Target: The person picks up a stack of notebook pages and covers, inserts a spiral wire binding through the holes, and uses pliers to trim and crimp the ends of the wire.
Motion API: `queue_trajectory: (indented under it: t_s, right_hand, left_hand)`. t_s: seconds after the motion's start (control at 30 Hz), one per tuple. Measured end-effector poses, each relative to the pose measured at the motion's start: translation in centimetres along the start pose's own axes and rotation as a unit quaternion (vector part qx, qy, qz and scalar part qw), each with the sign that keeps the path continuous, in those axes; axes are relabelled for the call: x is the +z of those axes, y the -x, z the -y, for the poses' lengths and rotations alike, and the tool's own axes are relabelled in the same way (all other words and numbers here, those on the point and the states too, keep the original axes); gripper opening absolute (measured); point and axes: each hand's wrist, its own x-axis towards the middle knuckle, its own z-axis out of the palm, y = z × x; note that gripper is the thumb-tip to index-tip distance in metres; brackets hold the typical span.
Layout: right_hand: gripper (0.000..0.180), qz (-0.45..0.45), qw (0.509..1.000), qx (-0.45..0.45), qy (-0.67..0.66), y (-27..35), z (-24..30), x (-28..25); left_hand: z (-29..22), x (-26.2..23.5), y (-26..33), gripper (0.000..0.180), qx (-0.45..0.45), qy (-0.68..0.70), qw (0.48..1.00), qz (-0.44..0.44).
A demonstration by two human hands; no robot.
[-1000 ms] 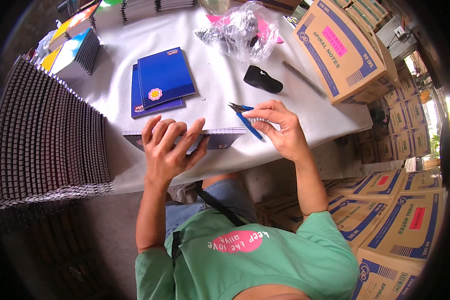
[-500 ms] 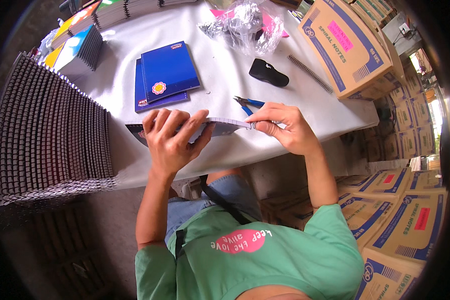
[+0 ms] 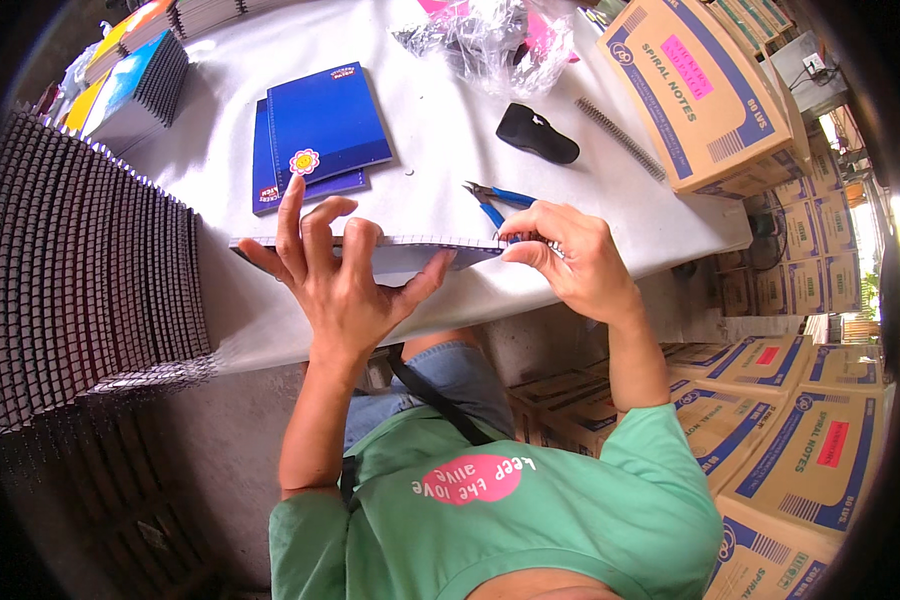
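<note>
A dark-covered notebook [image 3: 410, 258] stands on its edge near the table's front, its white punched page edge facing up. My left hand [image 3: 345, 270] steadies it, thumb against the near cover and fingers spread over the upper edge. At the notebook's right end my right hand [image 3: 580, 255] is closed in a pinch on a thin metal spiral wire, mostly hidden by the fingers. Just beyond that hand lie blue-handled cutting pliers [image 3: 495, 200], jaws apart. Two blue notebooks [image 3: 325, 125] with a flower sticker lie stacked beyond my left hand.
A tall stack of spiral-bound notebooks [image 3: 90, 270] rises on the left. Farther back are a black pouch-like object [image 3: 537, 134], a loose spiral coil [image 3: 620, 138], crumpled clear plastic [image 3: 490, 45] and a cardboard carton [image 3: 690, 100]. More cartons [image 3: 810, 450] are piled at the right.
My left hand has spread its fingers and shifted slightly left along the notebook, which now stands more edge-up. My right hand keeps its pinch at the right end.
</note>
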Motion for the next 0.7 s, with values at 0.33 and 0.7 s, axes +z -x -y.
queue_trajectory:
  t_s: [0.33,0.7]
  right_hand:
    - [0.023,0.161,0.979,0.055,-0.11,-0.2,-2.9,-0.9]
    - [0.031,0.019,0.919,0.14,0.367,-2.4,-20.6,-0.5]
  left_hand:
    - [0.3,0.1,-0.8,0.048,-0.017,0.022,0.999,0.022]
    - [1.7,-1.4,-1.5,0.044,0.075,0.107,0.988,0.083]
